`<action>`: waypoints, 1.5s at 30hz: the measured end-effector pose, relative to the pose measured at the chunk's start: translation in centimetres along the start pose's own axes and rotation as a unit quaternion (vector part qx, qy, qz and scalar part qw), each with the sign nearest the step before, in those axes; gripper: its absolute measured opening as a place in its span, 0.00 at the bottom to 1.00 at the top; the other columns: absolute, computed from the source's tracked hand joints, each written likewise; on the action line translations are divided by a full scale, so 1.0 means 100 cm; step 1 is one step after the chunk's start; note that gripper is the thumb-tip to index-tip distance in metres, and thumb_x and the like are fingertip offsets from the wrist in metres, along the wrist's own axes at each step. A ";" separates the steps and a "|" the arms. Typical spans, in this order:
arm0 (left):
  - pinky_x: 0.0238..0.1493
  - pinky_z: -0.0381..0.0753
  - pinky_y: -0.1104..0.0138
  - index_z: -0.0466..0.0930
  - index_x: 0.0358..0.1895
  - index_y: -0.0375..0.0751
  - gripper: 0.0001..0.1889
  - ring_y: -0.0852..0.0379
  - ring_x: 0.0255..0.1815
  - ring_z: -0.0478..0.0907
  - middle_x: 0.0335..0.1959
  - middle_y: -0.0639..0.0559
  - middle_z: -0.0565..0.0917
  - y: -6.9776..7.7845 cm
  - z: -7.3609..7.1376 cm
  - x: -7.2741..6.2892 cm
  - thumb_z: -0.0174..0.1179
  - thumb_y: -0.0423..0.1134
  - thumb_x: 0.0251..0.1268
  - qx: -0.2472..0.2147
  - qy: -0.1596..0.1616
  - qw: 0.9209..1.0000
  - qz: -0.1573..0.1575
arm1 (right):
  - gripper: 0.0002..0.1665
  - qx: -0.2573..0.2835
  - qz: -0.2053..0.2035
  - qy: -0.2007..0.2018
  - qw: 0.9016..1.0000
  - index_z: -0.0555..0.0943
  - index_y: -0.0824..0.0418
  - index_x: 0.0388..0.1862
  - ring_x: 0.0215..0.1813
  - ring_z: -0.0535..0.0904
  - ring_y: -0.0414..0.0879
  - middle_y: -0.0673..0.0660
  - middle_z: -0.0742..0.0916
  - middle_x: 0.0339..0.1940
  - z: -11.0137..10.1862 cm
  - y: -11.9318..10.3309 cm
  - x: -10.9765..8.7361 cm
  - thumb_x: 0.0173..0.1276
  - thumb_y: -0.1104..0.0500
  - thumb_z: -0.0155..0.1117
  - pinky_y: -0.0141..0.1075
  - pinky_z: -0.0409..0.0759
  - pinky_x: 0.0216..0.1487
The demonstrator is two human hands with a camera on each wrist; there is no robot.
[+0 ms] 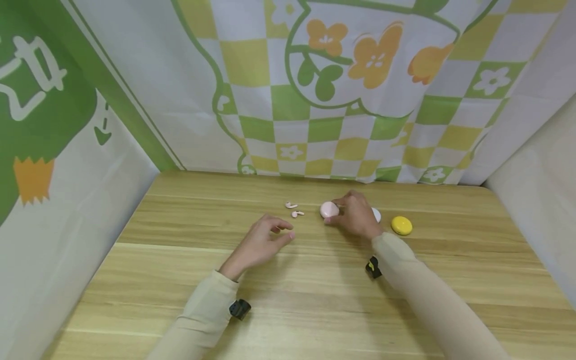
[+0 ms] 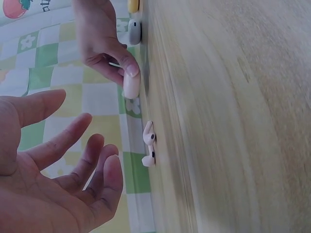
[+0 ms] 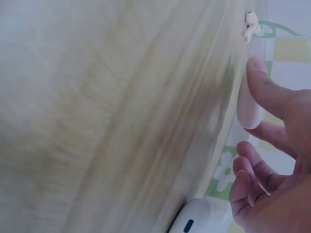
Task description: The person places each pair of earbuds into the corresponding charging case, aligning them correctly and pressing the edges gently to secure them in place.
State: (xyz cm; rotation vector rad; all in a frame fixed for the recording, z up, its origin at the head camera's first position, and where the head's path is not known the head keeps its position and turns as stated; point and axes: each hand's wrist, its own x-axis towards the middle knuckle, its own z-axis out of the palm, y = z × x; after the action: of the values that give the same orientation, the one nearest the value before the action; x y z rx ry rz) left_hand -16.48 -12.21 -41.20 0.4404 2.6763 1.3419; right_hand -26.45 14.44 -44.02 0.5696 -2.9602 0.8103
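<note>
My right hand (image 1: 358,216) pinches a round pink earbud case (image 1: 329,210) between thumb and index finger, at or just above the tabletop. The right wrist view shows the case (image 3: 249,107) edge-on, with the other fingers curled beside it. My left hand (image 1: 262,243) holds nothing; its fingers are loosely bent, as the left wrist view also shows. Just beyond its fingertips two pink earbuds lie on the table: one farther earbud (image 1: 291,205) and one nearer earbud (image 1: 297,214). Both are left of the pink case.
A white round case (image 1: 376,215), partly hidden by my right hand, and a yellow round case (image 1: 402,225) lie on the right of the wooden table (image 1: 189,220). Behind its far edge hangs a checkered cloth (image 1: 252,127). Printed cloth also hangs at the left.
</note>
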 end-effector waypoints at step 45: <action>0.51 0.83 0.56 0.86 0.46 0.36 0.12 0.48 0.53 0.77 0.52 0.46 0.79 0.025 0.020 0.012 0.61 0.43 0.75 -0.081 0.007 0.996 0.033 | 0.37 0.083 -0.175 0.124 0.973 0.87 0.61 0.55 0.44 0.75 0.51 0.58 0.80 0.44 -0.011 -0.058 -0.070 0.44 0.52 0.88 0.45 0.76 0.44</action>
State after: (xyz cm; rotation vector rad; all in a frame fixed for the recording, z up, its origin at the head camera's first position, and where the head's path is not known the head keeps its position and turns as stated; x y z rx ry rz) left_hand -16.68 -8.90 -40.38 0.5055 2.5584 1.5700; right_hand -17.95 12.73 -41.04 0.8932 -2.4831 1.0064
